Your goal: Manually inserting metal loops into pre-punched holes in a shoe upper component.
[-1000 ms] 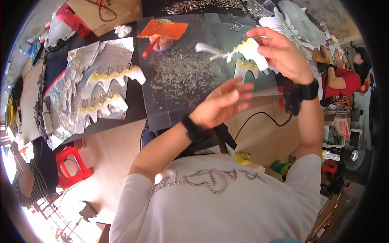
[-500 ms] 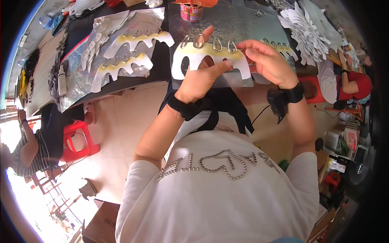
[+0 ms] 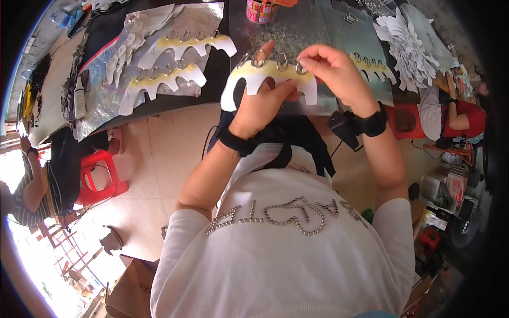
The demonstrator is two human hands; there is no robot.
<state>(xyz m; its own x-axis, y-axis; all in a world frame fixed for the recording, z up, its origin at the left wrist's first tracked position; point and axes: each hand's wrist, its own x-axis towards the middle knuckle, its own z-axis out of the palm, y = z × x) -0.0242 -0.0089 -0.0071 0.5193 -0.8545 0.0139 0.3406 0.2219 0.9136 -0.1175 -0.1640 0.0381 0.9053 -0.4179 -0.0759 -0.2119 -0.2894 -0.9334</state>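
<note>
At 12 o'clock, your left hand [image 3: 259, 110] pinches white strip [image 3: 256, 80]; right hand [image 3: 342, 77], moved inward, now pinches 3-o'clock ring [image 3: 301, 69].

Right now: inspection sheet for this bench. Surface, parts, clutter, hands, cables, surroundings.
Surface: black table; greyish sheet strewn with pale scraps.
Parts: white scalloped piece, yellow-smeared along its top, bearing silver teardrop rings.
Clutter: pink round tub; heaped white cutouts at right.
Hands: left hand grips the piece; right hand appears to pinch its rightmost ring.
Cables: thin black cable below the right hand.
Surroundings: red plastic stool, left; seated person, right.
</note>
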